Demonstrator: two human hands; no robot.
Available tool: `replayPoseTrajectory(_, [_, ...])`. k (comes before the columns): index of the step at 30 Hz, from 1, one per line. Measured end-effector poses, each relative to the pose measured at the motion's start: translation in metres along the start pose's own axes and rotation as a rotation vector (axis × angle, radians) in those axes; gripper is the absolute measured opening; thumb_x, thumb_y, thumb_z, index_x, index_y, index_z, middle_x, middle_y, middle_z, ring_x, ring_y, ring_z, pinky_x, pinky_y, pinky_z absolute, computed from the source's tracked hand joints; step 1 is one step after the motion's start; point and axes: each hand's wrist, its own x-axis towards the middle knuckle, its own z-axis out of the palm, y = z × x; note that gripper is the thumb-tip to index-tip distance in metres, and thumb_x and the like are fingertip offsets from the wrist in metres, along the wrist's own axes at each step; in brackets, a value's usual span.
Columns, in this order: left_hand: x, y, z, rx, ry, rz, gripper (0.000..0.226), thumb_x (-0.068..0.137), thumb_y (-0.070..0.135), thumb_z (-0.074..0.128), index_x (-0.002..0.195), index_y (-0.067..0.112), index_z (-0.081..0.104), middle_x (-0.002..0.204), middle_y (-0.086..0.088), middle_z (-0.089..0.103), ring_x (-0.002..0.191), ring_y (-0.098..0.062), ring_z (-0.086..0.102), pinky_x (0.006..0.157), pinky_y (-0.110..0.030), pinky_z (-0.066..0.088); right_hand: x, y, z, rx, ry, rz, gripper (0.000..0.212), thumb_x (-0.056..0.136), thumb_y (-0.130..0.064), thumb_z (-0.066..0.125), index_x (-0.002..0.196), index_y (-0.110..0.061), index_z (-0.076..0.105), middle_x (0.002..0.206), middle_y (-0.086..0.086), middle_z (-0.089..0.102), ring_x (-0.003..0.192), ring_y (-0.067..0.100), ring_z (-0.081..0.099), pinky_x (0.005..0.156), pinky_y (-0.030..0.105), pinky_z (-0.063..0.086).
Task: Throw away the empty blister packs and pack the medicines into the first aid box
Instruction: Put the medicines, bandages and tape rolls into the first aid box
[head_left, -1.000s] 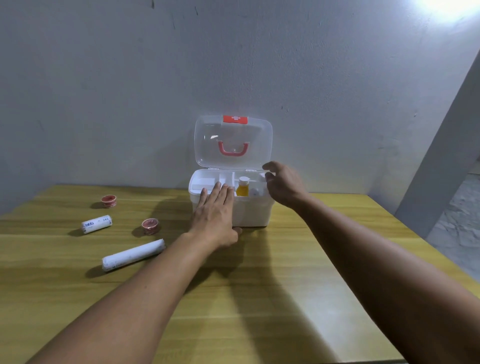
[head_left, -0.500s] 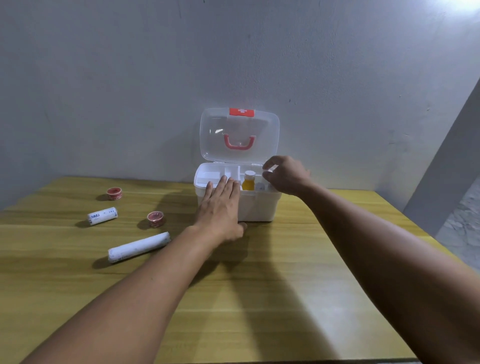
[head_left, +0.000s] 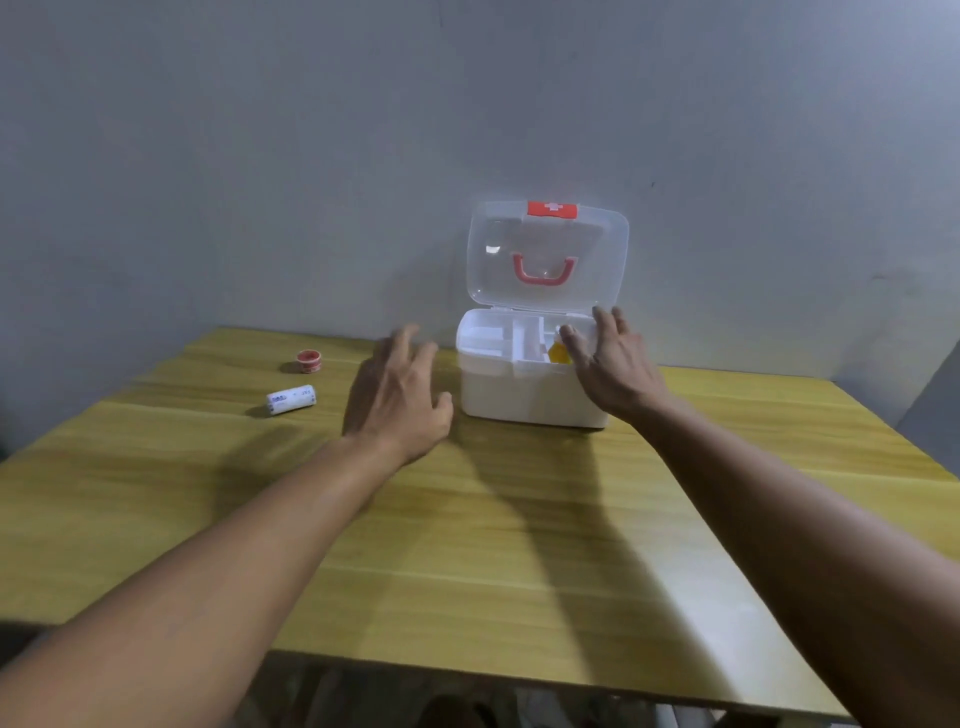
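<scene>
The white first aid box (head_left: 519, 400) stands open at the back of the wooden table, its clear lid (head_left: 548, 254) with a red handle upright. A yellow bottle (head_left: 557, 353) shows in its top tray, partly behind my right hand (head_left: 613, 369), which hovers open over the box's right side. My left hand (head_left: 397, 400) is open and blurred, above the table just left of the box. A small white bandage roll (head_left: 291, 400) and a red tape roll (head_left: 308, 360) lie to the left. The long white roll and the second red roll are hidden behind my left arm.
The wooden table (head_left: 519, 545) reaches to a grey wall behind the box. Its front edge runs across the bottom of the view, with dark floor below. A grey panel edge shows at the far right.
My left hand has left the box front and moved left over the table. My right hand has opened and sits over the box's right side. The view has pulled back and shifted.
</scene>
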Motion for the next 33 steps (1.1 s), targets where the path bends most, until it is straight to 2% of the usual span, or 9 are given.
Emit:
replayPoseTrajectory(2, [-0.001,-0.015,-0.011,0.040,0.016,-0.065,0.047,0.080,0.031,0.063,0.121,0.009,0.056,0.136,-0.013,0.046,0.125,-0.031,0.045,0.101,-0.041,0.040,-0.006,-0.001,0.005,-0.027,0.009,-0.028,0.073,0.096,-0.058,0.031,0.151,-0.013,0.017,0.162,0.014,0.008,0.147,0.034,0.015,0.116,0.046,0.020])
replayPoseTrajectory(3, [-0.003,-0.022,-0.016,0.052,-0.038,-0.099,0.044,0.080,0.034,0.063,0.116,0.010,0.059,0.130,-0.012,0.051,0.121,-0.030,0.047,0.097,-0.040,0.041,-0.008,0.000,0.007,-0.047,0.002,-0.038,0.073,0.096,-0.058,0.031,0.152,-0.014,0.016,0.162,0.014,0.006,0.148,0.033,0.013,0.116,0.046,0.019])
replayPoseTrajectory(7, [-0.015,-0.043,-0.030,0.089,-0.430,-0.242,0.046,0.066,0.055,0.069,0.095,0.020,0.067,0.098,-0.004,0.067,0.094,-0.026,0.061,0.076,-0.034,0.049,-0.010,0.003,0.009,-0.080,0.004,-0.057,0.075,0.095,-0.060,0.031,0.153,-0.016,0.013,0.163,0.012,0.002,0.148,0.032,0.009,0.117,0.045,0.016])
replayPoseTrajectory(10, [-0.021,-0.054,-0.030,0.149,-0.560,-0.252,0.042,0.061,0.047,0.079,0.088,0.016,0.069,0.088,-0.002,0.066,0.085,-0.023,0.063,0.073,-0.033,0.051,-0.010,0.003,0.010,-0.092,0.001,-0.054,0.076,0.094,-0.062,0.029,0.153,-0.017,0.012,0.163,0.011,0.001,0.148,0.032,0.009,0.117,0.047,0.018])
replayPoseTrajectory(14, [-0.018,-0.059,-0.026,0.096,-0.535,-0.255,0.027,0.063,0.035,0.082,0.083,0.022,0.070,0.089,0.000,0.067,0.088,-0.023,0.063,0.071,-0.031,0.050,-0.009,0.004,0.011,-0.110,0.012,-0.049,0.075,0.094,-0.061,0.030,0.153,-0.018,0.012,0.163,0.011,0.003,0.148,0.033,0.011,0.117,0.047,0.019])
replayPoseTrajectory(22, [-0.003,-0.079,-0.027,0.057,-0.571,-0.276,0.022,0.062,0.025,0.082,0.078,0.025,0.069,0.093,0.000,0.069,0.086,-0.020,0.062,0.068,-0.028,0.048,-0.010,0.005,0.012,-0.132,0.026,-0.068,0.073,0.096,-0.058,0.031,0.153,-0.016,0.014,0.162,0.013,0.005,0.146,0.035,0.013,0.116,0.047,0.019])
replayPoseTrajectory(26, [0.004,-0.098,-0.029,0.120,-0.439,-0.352,0.025,0.062,0.034,0.080,0.080,0.023,0.067,0.098,-0.003,0.067,0.089,-0.026,0.061,0.068,-0.028,0.045,-0.010,0.004,0.013,-0.137,0.039,-0.068,0.071,0.096,-0.057,0.032,0.152,-0.016,0.015,0.162,0.013,0.007,0.146,0.035,0.014,0.116,0.046,0.019])
replayPoseTrajectory(30, [0.010,-0.110,-0.025,0.210,-0.358,-0.376,0.021,0.075,0.026,0.068,0.096,0.025,0.065,0.116,-0.006,0.057,0.114,-0.029,0.051,0.087,-0.035,0.044,-0.009,0.005,0.012,-0.136,0.038,-0.067,0.072,0.096,-0.057,0.032,0.152,-0.017,0.014,0.162,0.013,0.006,0.146,0.035,0.013,0.116,0.047,0.019])
replayPoseTrajectory(33, [0.011,-0.118,-0.019,0.159,-0.401,-0.414,0.018,0.078,0.014,0.058,0.091,0.027,0.060,0.114,-0.009,0.060,0.105,-0.031,0.056,0.079,-0.033,0.044,-0.011,0.005,0.011,-0.125,0.027,-0.065,0.072,0.096,-0.058,0.031,0.153,-0.017,0.014,0.162,0.012,0.006,0.146,0.034,0.013,0.116,0.046,0.019])
